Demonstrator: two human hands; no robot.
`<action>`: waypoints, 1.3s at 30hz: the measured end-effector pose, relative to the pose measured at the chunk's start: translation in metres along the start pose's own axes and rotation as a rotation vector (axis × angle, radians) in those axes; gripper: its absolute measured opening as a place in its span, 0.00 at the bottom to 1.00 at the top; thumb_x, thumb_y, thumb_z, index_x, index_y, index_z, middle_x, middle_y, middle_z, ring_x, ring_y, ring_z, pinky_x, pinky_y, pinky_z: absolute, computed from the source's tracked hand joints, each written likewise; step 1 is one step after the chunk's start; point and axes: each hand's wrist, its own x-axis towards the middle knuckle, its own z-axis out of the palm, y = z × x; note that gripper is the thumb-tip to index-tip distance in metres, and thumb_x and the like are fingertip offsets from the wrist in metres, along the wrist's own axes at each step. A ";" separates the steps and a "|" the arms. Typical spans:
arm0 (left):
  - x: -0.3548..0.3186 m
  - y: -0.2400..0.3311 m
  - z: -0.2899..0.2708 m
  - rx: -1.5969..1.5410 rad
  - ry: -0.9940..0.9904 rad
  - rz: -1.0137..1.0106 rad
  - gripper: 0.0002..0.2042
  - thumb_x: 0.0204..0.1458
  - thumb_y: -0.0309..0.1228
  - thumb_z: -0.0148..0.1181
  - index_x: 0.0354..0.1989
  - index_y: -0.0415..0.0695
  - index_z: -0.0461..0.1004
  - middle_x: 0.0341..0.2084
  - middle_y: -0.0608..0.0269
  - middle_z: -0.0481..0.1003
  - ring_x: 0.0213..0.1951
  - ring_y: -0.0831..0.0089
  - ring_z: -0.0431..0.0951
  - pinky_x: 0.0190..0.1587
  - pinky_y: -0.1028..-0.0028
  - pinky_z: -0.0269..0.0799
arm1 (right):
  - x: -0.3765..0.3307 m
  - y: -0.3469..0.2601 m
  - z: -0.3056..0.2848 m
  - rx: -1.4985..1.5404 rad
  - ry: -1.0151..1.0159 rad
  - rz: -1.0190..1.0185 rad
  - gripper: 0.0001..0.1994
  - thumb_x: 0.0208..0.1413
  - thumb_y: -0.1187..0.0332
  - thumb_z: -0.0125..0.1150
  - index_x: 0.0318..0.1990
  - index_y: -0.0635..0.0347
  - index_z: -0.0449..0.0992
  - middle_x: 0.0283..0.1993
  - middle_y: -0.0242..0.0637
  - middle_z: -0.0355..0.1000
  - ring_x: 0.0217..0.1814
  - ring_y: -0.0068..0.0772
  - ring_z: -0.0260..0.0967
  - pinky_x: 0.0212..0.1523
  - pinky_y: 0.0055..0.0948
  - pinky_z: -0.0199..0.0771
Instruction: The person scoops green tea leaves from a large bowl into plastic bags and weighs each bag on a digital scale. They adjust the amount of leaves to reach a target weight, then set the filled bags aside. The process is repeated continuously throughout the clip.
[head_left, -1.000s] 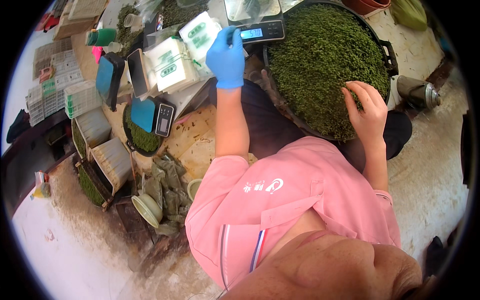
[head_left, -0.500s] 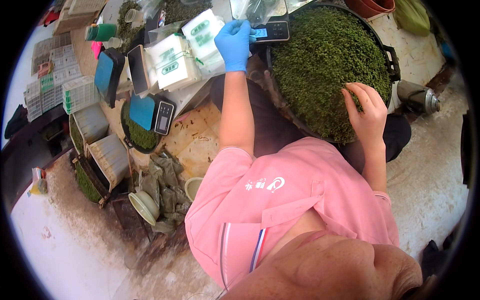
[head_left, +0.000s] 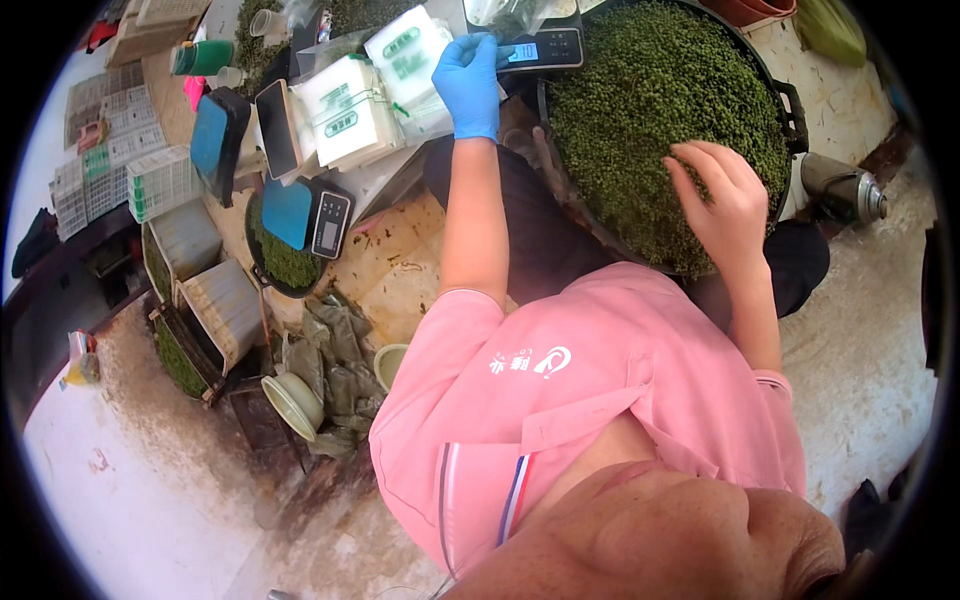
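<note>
My left hand (head_left: 470,90), in a blue glove, is beside the display of a black digital scale (head_left: 562,47). Its fingers are pinched together; what they hold, if anything, I cannot make out. A clear plastic bag (head_left: 520,16) lies on the scale's platform, partly cut off by the top edge. My bare right hand (head_left: 725,200) hovers over a heap of small green berries (head_left: 660,110), like green peppercorns. Its fingers are bent, the thumb apart from them, and no berries show in it. The heap fills a wide black pan (head_left: 792,105) with side handles.
Stacks of white printed bags (head_left: 350,110) lie left of my gloved hand, near a phone (head_left: 278,128). Another scale with a blue platform (head_left: 288,212) rests over a smaller pan of berries. White crates (head_left: 160,182) stand far left; a metal canister (head_left: 845,190) lies right.
My right hand has shifted slightly left over the berries. The reading on the scale's display has changed. My left hand stays pinched beside the scale.
</note>
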 end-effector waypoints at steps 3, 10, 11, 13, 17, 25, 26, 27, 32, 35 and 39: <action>-0.004 -0.002 -0.004 -0.015 0.010 -0.034 0.09 0.58 0.21 0.61 0.45 0.31 0.72 0.36 0.49 0.80 0.35 0.62 0.85 0.38 0.69 0.84 | 0.038 -0.007 0.030 0.009 -0.036 -0.139 0.08 0.51 0.70 0.71 0.38 0.58 0.80 0.38 0.36 0.78 0.42 0.40 0.76 0.42 0.35 0.76; -0.002 -0.011 0.009 -0.169 0.029 -0.062 0.10 0.56 0.19 0.63 0.45 0.32 0.72 0.36 0.50 0.80 0.34 0.64 0.84 0.37 0.70 0.84 | 0.133 -0.003 0.125 -0.172 0.007 -0.409 0.11 0.50 0.68 0.59 0.39 0.61 0.81 0.65 0.48 0.68 0.71 0.46 0.61 0.70 0.47 0.58; 0.000 -0.014 0.010 -0.158 0.039 -0.055 0.10 0.55 0.18 0.63 0.45 0.32 0.74 0.36 0.51 0.80 0.34 0.65 0.84 0.38 0.69 0.84 | 0.136 -0.002 0.136 -0.212 0.045 -0.451 0.11 0.50 0.68 0.58 0.38 0.63 0.81 0.65 0.48 0.68 0.70 0.47 0.62 0.70 0.47 0.59; 0.000 -0.015 0.009 -0.173 0.049 -0.058 0.09 0.55 0.18 0.63 0.44 0.32 0.75 0.36 0.51 0.81 0.33 0.65 0.84 0.38 0.70 0.84 | 0.142 0.004 0.152 -0.302 0.057 -0.483 0.11 0.50 0.68 0.57 0.36 0.65 0.81 0.64 0.48 0.69 0.70 0.46 0.62 0.71 0.48 0.58; -0.003 -0.013 0.004 -0.147 0.098 -0.005 0.08 0.55 0.18 0.63 0.42 0.31 0.76 0.36 0.52 0.80 0.34 0.66 0.83 0.40 0.70 0.84 | 0.146 0.007 0.161 -0.394 0.080 -0.474 0.12 0.50 0.67 0.55 0.33 0.66 0.81 0.62 0.48 0.71 0.72 0.45 0.60 0.74 0.50 0.54; -0.005 -0.018 0.009 -0.114 0.183 0.105 0.08 0.53 0.17 0.64 0.41 0.30 0.76 0.34 0.53 0.81 0.31 0.69 0.83 0.37 0.72 0.83 | 0.143 -0.006 0.172 -0.405 0.118 -0.420 0.13 0.49 0.67 0.56 0.33 0.68 0.81 0.62 0.47 0.71 0.73 0.47 0.59 0.75 0.55 0.50; -0.006 -0.018 0.010 -0.103 0.195 0.133 0.08 0.52 0.17 0.64 0.41 0.30 0.75 0.34 0.53 0.81 0.31 0.70 0.82 0.36 0.73 0.82 | 0.143 -0.006 0.174 -0.389 0.129 -0.411 0.13 0.48 0.67 0.56 0.33 0.68 0.81 0.62 0.48 0.71 0.73 0.47 0.59 0.75 0.56 0.50; -0.006 -0.019 0.011 -0.089 0.201 0.162 0.08 0.52 0.17 0.65 0.40 0.31 0.75 0.34 0.53 0.81 0.31 0.70 0.82 0.36 0.73 0.82 | 0.144 -0.007 0.176 -0.396 0.152 -0.429 0.13 0.48 0.67 0.56 0.32 0.68 0.81 0.62 0.48 0.71 0.73 0.48 0.59 0.75 0.57 0.49; -0.017 -0.020 0.004 0.047 0.221 0.176 0.07 0.52 0.18 0.65 0.38 0.33 0.75 0.32 0.55 0.81 0.33 0.73 0.81 0.38 0.75 0.79 | 0.162 0.003 0.186 -0.427 0.166 -0.401 0.11 0.47 0.68 0.56 0.29 0.67 0.81 0.61 0.52 0.72 0.73 0.49 0.60 0.76 0.59 0.47; -0.042 -0.008 0.013 -0.048 0.152 0.096 0.07 0.53 0.19 0.65 0.39 0.34 0.77 0.31 0.58 0.81 0.34 0.76 0.80 0.38 0.76 0.78 | 0.161 0.001 0.175 -0.419 0.110 -0.404 0.10 0.47 0.68 0.56 0.28 0.66 0.81 0.61 0.52 0.72 0.72 0.48 0.60 0.76 0.57 0.48; -0.084 -0.014 0.015 0.324 -0.158 0.079 0.10 0.53 0.21 0.67 0.43 0.36 0.80 0.33 0.61 0.82 0.33 0.79 0.80 0.38 0.76 0.77 | 0.156 -0.005 0.153 -0.280 0.085 -0.396 0.06 0.44 0.70 0.61 0.28 0.63 0.81 0.59 0.50 0.73 0.69 0.48 0.63 0.74 0.55 0.53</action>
